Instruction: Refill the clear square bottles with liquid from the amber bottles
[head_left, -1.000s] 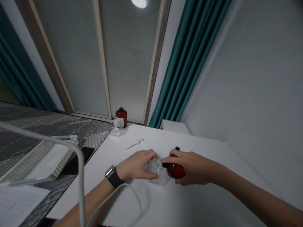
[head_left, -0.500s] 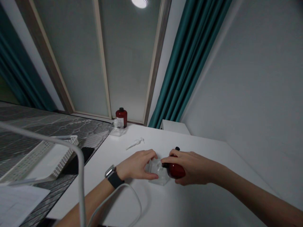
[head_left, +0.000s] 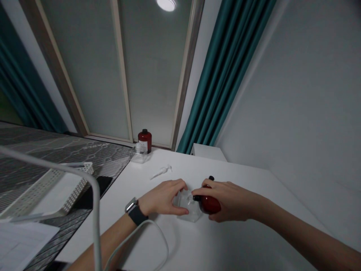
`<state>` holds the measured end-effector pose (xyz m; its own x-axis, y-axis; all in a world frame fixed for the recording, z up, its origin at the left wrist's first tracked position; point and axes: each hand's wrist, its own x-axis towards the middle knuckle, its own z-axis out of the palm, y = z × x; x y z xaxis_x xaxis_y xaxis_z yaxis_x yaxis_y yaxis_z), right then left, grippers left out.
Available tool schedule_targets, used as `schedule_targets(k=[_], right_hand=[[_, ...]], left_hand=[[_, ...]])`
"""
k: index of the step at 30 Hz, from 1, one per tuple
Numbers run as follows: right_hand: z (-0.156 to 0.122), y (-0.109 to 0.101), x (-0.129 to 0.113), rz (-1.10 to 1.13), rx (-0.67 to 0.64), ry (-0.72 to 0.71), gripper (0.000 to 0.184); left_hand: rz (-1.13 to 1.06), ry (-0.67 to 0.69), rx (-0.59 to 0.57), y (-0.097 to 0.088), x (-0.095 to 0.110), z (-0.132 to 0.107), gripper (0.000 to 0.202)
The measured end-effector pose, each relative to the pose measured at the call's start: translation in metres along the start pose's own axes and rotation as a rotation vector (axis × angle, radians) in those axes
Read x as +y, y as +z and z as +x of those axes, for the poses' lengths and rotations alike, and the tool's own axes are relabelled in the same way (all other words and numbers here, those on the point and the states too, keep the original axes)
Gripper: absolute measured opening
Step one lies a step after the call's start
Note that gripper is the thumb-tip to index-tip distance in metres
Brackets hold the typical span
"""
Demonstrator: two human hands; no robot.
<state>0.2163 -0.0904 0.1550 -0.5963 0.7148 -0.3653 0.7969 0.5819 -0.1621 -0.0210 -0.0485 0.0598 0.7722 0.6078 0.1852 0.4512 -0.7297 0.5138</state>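
Note:
My right hand point(head_left: 229, 199) grips a dark red bottle point(head_left: 210, 205), tilted over so that its black mouth points left at a clear square bottle point(head_left: 190, 214). The mouth meets or nearly meets the clear bottle's neck; I cannot tell which. On the left side of the clear bottle, my left hand point(head_left: 165, 197) steadies it between thumb and fingers. The clear bottle stands on the white table point(head_left: 197, 244). Behind my right fingers, a second red bottle with a black cap point(head_left: 211, 178) is mostly hidden. A white pump head with its tube point(head_left: 162, 171) lies beyond my left hand.
Another red bottle point(head_left: 144, 141) and a clear square bottle point(head_left: 138, 155) stand at the table's far left corner. A white cable point(head_left: 158, 229) curls near my left wrist. Left of the table are a white perforated basket point(head_left: 81, 180), papers point(head_left: 25, 244) and a pale curved bar point(head_left: 96, 210).

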Motion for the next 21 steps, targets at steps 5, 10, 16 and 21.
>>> schedule_targets(k=[5, 10, 16, 21], right_hand=[[-0.0002, -0.0007, -0.0003, -0.006, 0.015, -0.006, 0.068], [-0.0007, -0.0025, -0.001, 0.011, 0.0, -0.006, 0.069], [0.0004, -0.0027, 0.0008, 0.0, -0.002, -0.004, 0.069], [0.0005, -0.0035, 0.0012, 0.01, -0.003, -0.008, 0.068]], left_hand=[[0.008, 0.002, 0.0, 0.0014, -0.0007, 0.0006, 0.046], [0.009, 0.012, 0.008, 0.0043, -0.0039, 0.0005, 0.047], [0.004, 0.009, 0.005, 0.0037, -0.0037, 0.0013, 0.047], [0.004, 0.008, 0.01, 0.0029, -0.0021, 0.0023, 0.047]])
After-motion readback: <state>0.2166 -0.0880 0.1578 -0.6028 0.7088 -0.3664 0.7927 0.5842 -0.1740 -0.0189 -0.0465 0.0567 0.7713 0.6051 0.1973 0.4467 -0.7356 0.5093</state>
